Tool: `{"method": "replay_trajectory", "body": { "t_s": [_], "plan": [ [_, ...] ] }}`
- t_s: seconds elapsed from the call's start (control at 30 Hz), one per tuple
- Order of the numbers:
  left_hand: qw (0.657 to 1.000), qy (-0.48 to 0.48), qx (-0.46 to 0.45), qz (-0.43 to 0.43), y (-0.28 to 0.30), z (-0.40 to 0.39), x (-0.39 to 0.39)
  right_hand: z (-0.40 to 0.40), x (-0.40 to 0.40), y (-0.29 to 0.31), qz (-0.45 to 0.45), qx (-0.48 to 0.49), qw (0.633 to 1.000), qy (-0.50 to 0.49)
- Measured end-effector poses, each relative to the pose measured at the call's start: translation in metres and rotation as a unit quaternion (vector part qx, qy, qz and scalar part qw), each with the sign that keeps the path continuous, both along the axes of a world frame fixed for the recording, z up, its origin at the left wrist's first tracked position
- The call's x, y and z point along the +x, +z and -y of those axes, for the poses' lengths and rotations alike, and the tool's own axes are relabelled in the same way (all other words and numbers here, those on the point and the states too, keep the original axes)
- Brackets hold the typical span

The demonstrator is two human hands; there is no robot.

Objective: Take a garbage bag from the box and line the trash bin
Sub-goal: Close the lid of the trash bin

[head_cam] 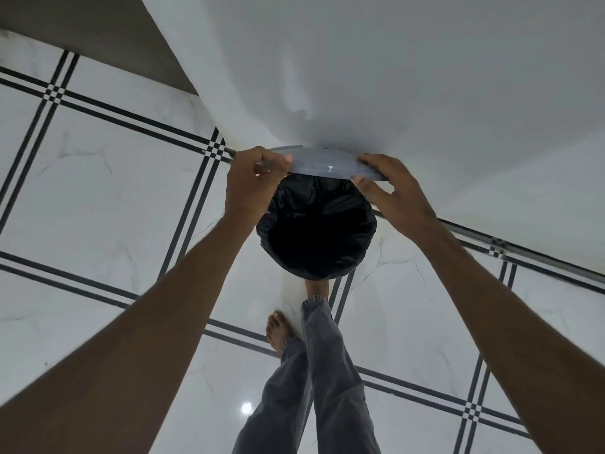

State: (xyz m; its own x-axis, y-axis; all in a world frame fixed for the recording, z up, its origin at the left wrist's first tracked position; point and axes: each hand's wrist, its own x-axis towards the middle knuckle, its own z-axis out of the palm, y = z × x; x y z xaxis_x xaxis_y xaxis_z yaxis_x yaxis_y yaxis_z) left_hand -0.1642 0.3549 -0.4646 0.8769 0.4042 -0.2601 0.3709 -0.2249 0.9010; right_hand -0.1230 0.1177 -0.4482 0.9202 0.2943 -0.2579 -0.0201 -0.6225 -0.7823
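I look straight down at a round trash bin lined with a black garbage bag (316,231), standing on the floor against a white wall. The bag's edge is folded over the bin's rim, hiding the bin itself. A grey lid (325,163) is held tilted above the bin's far side. My left hand (253,181) grips the lid's left edge with curled fingers. My right hand (389,188) holds the lid's right edge, thumb beneath and fingers on top. The garbage bag box is not in view.
The white wall (393,77) rises right behind the bin. White marble floor tiles (108,191) with black stripe borders surround it. My bare foot (280,332) and grey trouser legs (330,371) stand just in front of the bin. A dark panel (98,31) sits at top left.
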Motion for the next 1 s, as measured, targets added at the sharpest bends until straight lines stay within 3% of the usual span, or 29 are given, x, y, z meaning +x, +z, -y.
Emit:
{"method": "replay_trajectory", "body": {
  "t_s": [0.1, 0.27, 0.47, 0.8, 1.0],
  "plan": [
    [0.994, 0.044, -0.079, -0.067, -0.008, 0.004, -0.011, -0.004, -0.009, -0.007, -0.027, -0.021, 0.998, -0.056],
    [0.986, 0.077, -0.081, -0.125, -0.018, 0.017, -0.042, -0.008, -0.035, -0.036, -0.058, -0.088, 0.983, -0.149],
    [0.976, 0.121, -0.111, -0.144, -0.039, 0.026, -0.075, -0.013, -0.073, -0.062, -0.059, -0.097, 0.978, -0.174],
    [0.971, 0.109, -0.077, -0.199, -0.127, 0.05, -0.115, 0.008, -0.133, -0.147, -0.028, -0.13, 0.989, -0.067],
    [0.983, 0.021, -0.003, -0.182, -0.172, 0.068, -0.134, 0.019, -0.152, -0.185, -0.028, -0.123, 0.992, -0.028]
  ]
}}
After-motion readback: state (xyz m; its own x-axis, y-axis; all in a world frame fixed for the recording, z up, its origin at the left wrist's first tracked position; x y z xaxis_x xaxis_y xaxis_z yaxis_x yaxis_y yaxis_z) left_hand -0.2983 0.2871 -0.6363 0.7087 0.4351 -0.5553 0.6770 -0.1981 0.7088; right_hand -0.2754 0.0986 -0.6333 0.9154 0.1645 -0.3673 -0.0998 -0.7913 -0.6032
